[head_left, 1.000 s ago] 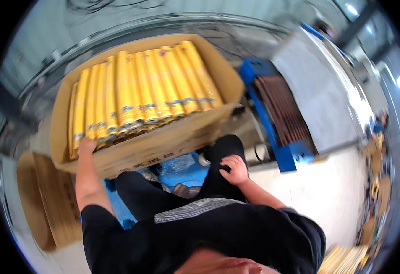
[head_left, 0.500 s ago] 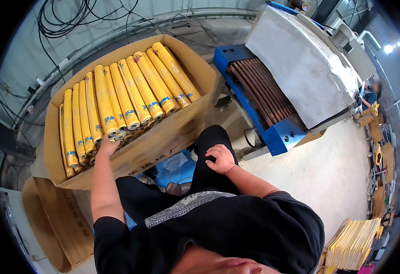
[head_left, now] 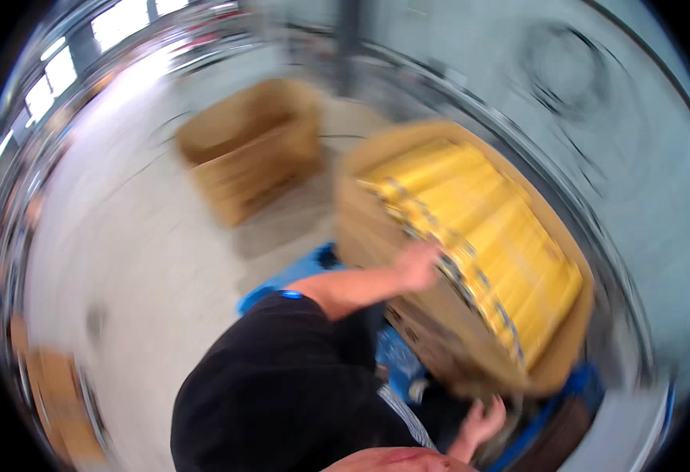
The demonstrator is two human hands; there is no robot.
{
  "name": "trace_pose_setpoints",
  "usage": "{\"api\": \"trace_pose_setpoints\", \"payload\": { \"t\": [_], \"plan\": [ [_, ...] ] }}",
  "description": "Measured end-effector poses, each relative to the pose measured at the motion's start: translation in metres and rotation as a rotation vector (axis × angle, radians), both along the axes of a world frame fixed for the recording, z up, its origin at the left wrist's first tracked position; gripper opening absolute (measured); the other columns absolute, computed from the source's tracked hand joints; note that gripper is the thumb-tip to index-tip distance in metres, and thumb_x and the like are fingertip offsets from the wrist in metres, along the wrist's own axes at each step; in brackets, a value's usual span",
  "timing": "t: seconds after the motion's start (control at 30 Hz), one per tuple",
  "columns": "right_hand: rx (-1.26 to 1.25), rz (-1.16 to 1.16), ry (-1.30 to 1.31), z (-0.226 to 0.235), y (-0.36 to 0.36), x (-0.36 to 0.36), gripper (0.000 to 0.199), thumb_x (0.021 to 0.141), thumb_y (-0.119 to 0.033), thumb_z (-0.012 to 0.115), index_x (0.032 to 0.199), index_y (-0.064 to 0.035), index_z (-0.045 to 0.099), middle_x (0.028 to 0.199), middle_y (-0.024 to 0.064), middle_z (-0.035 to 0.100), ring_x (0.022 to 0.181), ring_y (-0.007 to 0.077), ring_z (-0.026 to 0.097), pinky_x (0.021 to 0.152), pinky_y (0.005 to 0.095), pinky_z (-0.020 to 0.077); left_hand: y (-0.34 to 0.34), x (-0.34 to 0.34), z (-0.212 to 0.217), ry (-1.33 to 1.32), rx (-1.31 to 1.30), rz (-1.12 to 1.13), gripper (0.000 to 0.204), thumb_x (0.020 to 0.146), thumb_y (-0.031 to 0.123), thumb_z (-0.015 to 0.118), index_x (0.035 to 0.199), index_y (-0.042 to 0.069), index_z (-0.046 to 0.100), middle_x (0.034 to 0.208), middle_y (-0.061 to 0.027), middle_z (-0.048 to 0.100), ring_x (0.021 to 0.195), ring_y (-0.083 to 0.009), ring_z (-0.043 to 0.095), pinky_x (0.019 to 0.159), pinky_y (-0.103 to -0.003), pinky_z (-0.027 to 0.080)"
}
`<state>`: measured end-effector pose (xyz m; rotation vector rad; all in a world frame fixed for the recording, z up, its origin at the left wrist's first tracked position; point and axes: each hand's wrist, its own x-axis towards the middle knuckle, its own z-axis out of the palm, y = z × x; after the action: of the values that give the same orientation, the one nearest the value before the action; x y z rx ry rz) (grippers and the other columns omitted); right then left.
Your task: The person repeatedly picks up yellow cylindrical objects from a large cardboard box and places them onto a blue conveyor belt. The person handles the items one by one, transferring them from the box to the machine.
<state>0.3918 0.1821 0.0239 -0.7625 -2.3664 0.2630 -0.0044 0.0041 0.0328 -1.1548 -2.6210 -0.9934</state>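
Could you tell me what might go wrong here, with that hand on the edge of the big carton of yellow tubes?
1. The left hand rests on the rim of the cardboard box, which is packed with yellow tubes; leaning on it could buckle the wall or tip the box.
2. The right hand is low beside the box's near corner and could get pinched if the box shifts.
3. The picture is blurred, suggesting a quick head turn, so the grip may go unwatched.

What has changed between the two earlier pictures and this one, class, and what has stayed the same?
The view has swung round and blurred: the cardboard box of yellow tubes now sits to the right, and a second cardboard box on the floor has come into view, while the blue machine has gone from sight. The left hand stays on the box's near edge by the tubes; the right hand stays low, holding nothing.
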Motion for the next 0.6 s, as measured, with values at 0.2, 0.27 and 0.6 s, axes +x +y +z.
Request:
{"api": "trace_pose_setpoints", "payload": {
  "t": [0.2,0.27,0.6],
  "plan": [
    [-0.772,0.071,0.403,0.009,0.064,-0.058,0.039,0.084,-0.024,0.056,0.109,0.0056,0.057,0.113,0.02,0.059,0.11,0.0318,0.053,0.096,0.0446,0.0398,-0.14,0.109,-0.044,-0.136,-0.453,-0.045,0.069,0.076,0.045,0.062,0.133,0.01,0.044,0.143,-0.0124,0.036,0.135,-0.032,0.027,0.101,-0.053,0.029],
    [-0.896,0.172,0.373,0.014,0.052,-0.101,0.039,0.084,-0.025,0.055,0.109,0.0054,0.057,0.112,0.0198,0.059,0.11,0.0317,0.053,0.096,0.0449,0.0397,-0.163,0.125,-0.045,-0.176,-0.314,0.127,0.061,0.078,0.045,0.06,0.129,0.013,0.05,0.147,-0.0062,0.033,0.138,-0.0301,0.021,0.101,-0.056,0.027],
    [-1.298,0.228,0.31,0.002,0.045,-0.169,0.041,0.085,-0.029,0.051,0.106,0.0047,0.056,0.11,0.019,0.059,0.108,0.0314,0.053,0.095,0.0463,0.039,-0.191,0.118,-0.032,-0.137,-0.309,0.268,0.056,0.077,0.04,0.062,0.125,0.012,0.051,0.144,-0.0064,0.036,0.136,-0.0325,0.024,0.099,-0.055,0.028]
  ]
}}
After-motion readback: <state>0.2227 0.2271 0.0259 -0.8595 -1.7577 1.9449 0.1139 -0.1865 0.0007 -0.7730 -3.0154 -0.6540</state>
